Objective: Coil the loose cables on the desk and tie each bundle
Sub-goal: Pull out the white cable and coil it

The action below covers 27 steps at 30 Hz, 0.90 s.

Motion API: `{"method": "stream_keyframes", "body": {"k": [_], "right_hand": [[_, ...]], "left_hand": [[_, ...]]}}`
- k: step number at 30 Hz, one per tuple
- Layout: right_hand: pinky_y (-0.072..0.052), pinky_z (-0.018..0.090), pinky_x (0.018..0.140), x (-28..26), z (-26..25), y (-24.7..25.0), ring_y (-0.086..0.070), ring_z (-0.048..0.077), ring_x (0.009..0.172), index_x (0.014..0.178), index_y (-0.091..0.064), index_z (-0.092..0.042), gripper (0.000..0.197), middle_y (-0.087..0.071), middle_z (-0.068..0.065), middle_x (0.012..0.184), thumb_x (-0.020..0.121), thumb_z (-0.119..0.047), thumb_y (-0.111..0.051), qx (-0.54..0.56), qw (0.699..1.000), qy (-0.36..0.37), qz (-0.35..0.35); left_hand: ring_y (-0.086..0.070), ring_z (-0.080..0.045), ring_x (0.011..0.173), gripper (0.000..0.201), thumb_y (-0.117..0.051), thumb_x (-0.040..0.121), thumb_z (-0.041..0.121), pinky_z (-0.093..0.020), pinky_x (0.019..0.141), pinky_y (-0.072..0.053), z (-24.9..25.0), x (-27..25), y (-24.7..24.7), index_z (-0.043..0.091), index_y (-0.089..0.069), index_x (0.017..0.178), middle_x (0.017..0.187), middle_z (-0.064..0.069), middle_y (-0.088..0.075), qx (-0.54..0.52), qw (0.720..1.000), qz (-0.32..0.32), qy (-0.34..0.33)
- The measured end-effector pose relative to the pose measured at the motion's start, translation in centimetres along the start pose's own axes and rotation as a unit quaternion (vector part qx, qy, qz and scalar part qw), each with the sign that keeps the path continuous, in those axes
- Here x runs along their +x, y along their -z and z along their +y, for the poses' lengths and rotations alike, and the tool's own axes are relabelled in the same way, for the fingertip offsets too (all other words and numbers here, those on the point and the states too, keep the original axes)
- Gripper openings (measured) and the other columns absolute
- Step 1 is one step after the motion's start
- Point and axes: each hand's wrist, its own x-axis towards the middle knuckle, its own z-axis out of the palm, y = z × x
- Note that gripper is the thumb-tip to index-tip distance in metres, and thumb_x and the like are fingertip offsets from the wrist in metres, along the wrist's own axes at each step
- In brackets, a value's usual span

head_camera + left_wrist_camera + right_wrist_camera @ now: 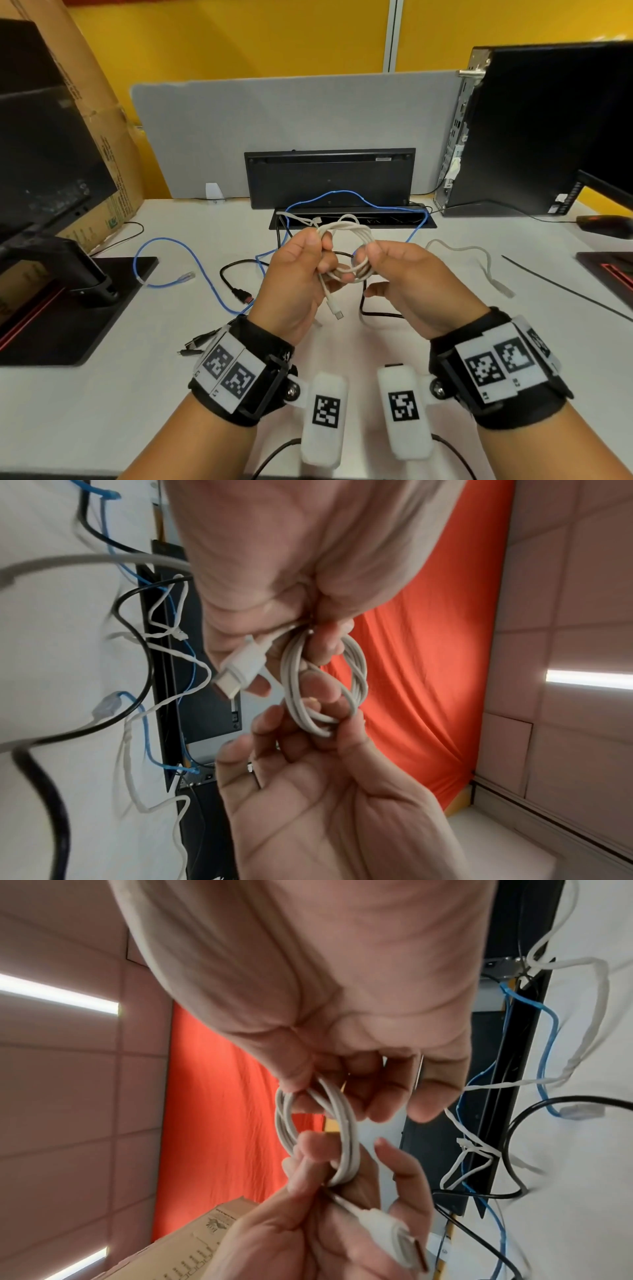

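A white USB cable [356, 230] is wound into a small coil of several loops, held in the air above the white desk [102, 394]. My left hand [318, 253] pinches the coil's left side, and the loose end with its USB-C plug [337, 313] hangs below that hand. My right hand [366, 269] grips the coil's right side between thumb and fingers. The left wrist view shows the coil [291, 685] and the plug [240, 672] against my left fingers. In the right wrist view the loops [347, 1137] run between both hands.
Loose on the desk lie a blue network cable [164, 281], a black cable with a red-tipped plug [239, 294], a grey network cable [479, 257] and a thin black strip [565, 291]. A keyboard [329, 178] leans on the partition. A monitor stand [78, 274] is left, a PC tower [513, 137] right.
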Motion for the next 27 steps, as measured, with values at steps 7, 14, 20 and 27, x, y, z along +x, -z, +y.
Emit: {"method": "stream_keyframes", "body": {"k": [7, 14, 20, 27], "right_hand": [[-0.045, 0.028, 0.075, -0.2, -0.3, -0.6, -0.060, 0.006, 0.083, 0.066, -0.066, -0.029, 0.025, -0.067, -0.015, 0.078, 0.090, -0.031, -0.060, -0.099, 0.992, -0.003, -0.072], [-0.056, 0.036, 0.060, 0.0, 0.4, -0.4, -0.068, 0.016, 0.067, 0.093, -0.056, -0.019, 0.009, -0.059, -0.001, 0.083, 0.085, -0.015, -0.056, -0.195, 0.980, -0.010, 0.026], [-0.060, 0.042, 0.064, 0.2, 0.1, 1.7, -0.068, 0.022, 0.056, 0.064, -0.068, -0.016, 0.013, -0.068, 0.003, 0.056, 0.075, -0.009, -0.068, -0.237, 0.960, 0.034, 0.143], [-0.059, 0.037, 0.067, 0.2, -0.2, 1.2, -0.062, 0.021, 0.058, 0.075, -0.067, -0.002, 0.019, -0.061, -0.001, 0.054, 0.090, 0.001, -0.057, 0.056, 0.989, 0.008, 0.134]], "left_hand": [[-0.042, -0.018, 0.059, 0.033, -0.027, 0.106, 0.020, -0.031, 0.066, -0.041, 0.3, -0.3, -0.4, 0.008, -0.049, 0.085, 0.061, -0.010, -0.031, 0.089, 0.995, 0.052, -0.017], [-0.053, -0.023, 0.061, 0.035, -0.025, 0.107, 0.017, -0.039, 0.075, -0.046, 0.4, -0.4, -0.8, 0.007, -0.049, 0.083, 0.059, -0.007, -0.031, 0.105, 0.991, 0.077, -0.019], [-0.057, -0.019, 0.080, 0.031, -0.030, 0.106, 0.019, -0.038, 0.080, -0.048, 0.5, -0.6, -0.4, 0.014, -0.051, 0.083, 0.068, -0.002, -0.053, 0.181, 0.977, 0.111, 0.004], [-0.055, -0.018, 0.091, 0.039, -0.035, 0.104, 0.024, -0.035, 0.077, -0.045, 0.5, -0.3, 0.4, 0.022, -0.054, 0.070, 0.092, 0.001, -0.059, 0.204, 0.969, 0.133, 0.043]]}}
